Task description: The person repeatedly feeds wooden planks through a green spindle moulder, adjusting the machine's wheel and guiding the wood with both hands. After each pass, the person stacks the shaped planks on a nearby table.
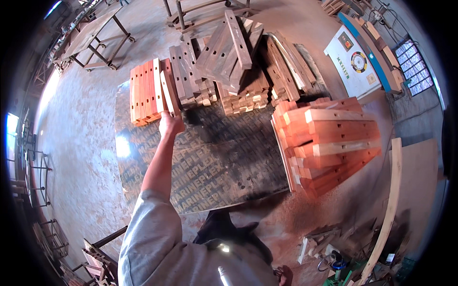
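My left hand (171, 124) reaches forward over the board-topped table (205, 162). Its fingers close round the near end of a pale-edged wooden slat (168, 93), which leans slightly at the right side of a neat row of reddish slats (143, 93) with small mortise slots. How the fingertips sit on the wood is partly hidden. Low in the picture, beside my body, my right hand (285, 275) hangs well away from the table. It is small and dark there, and its fingers do not show clearly.
Dark slotted slats (224, 52) are piled crosswise at the table's back. A tall stack of orange-red slats (334, 143) stands at its right edge. A white and blue machine (355, 62) is at the far right. Offcuts and a long pale plank (390, 205) occupy the lower right.
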The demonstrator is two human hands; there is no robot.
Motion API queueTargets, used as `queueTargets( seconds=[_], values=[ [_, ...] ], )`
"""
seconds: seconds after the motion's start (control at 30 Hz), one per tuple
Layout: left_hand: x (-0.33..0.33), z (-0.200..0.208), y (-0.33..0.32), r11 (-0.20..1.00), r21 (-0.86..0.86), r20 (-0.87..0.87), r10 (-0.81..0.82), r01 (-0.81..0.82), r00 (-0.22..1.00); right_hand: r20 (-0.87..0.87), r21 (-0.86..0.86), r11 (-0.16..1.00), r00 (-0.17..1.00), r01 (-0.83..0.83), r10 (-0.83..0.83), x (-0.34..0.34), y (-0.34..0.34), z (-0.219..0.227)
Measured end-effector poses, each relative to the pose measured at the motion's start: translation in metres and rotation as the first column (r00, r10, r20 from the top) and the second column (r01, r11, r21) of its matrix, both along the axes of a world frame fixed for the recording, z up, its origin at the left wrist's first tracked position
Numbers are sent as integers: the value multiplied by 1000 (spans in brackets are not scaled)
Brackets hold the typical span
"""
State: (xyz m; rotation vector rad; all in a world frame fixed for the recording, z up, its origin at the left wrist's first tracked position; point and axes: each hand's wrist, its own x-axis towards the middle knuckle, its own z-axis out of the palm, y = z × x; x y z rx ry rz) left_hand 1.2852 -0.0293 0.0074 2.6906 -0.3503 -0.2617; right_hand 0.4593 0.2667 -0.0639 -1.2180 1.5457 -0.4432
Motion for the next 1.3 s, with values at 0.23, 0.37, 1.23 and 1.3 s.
queueTargets(
  seconds=[0.23, 0.37, 1.23, 1.3],
  values=[
    [-83, 6, 69, 329, -684, -701, -542, -651, 464, 154, 569, 631, 685, 528, -712, 1, -28, 21],
    [-203, 83, 104, 207, -850, -509, -558, -484, 655, 119, 588, 577, 646, 566, -754, -43, -9, 6],
    [-816, 216, -119, 228, -970, -238, -961, 81, -144, -18, 530, -230, -260, 816, -965, -155, 266, -11],
    [-880, 210, -119, 211, -968, -235, -950, 133, -203, -21, 530, -263, -298, 806, -954, -154, 262, 1]
  ],
)
